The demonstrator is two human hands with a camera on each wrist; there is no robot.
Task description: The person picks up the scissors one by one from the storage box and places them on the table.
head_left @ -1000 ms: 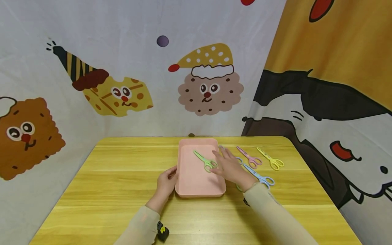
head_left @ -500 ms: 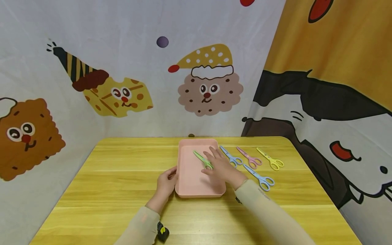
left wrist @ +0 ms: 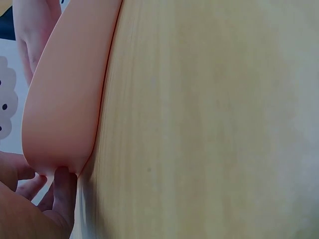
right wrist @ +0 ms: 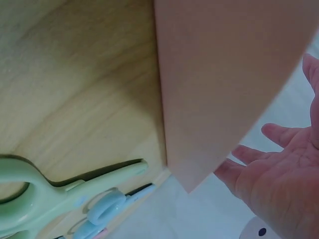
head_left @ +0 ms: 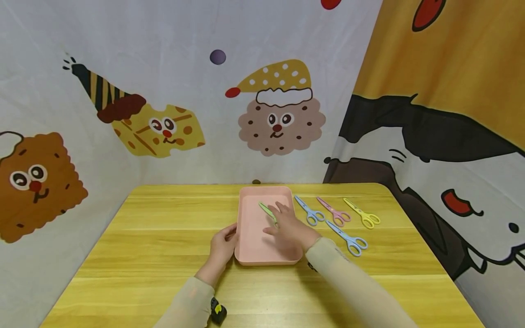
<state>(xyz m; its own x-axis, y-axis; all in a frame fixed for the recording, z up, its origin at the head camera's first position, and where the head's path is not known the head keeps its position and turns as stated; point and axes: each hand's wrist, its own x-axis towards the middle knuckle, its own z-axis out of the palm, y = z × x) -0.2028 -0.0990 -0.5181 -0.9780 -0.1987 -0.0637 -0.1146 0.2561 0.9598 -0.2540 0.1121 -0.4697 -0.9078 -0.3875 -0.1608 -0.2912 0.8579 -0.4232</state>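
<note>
At the left side of a pink tray (head_left: 256, 248), my left hand (head_left: 221, 246) holds its wall; the left wrist view has fingers (left wrist: 64, 191) against the tray's outside. Over the tray's right half hovers my right hand (head_left: 289, 228), its fingers spread and holding nothing. Partly under this hand, green scissors (head_left: 267, 211) lie inside the tray with their handles hidden. The right wrist view shows another pair of green scissors (right wrist: 30, 199) on the table outside the tray; in the head view my right arm hides them.
Right of the tray lie blue scissors (head_left: 308, 209), pink scissors (head_left: 333, 211), yellow scissors (head_left: 362, 212) and, nearer, more blue scissors (head_left: 347, 238). A printed cloth (head_left: 197, 168) hangs behind the wooden table (head_left: 164, 228).
My right hand has moved left and slightly nearer over the tray, covering the green scissors' handles and uncovering the far blue scissors. My left hand and the tray have stayed put.
</note>
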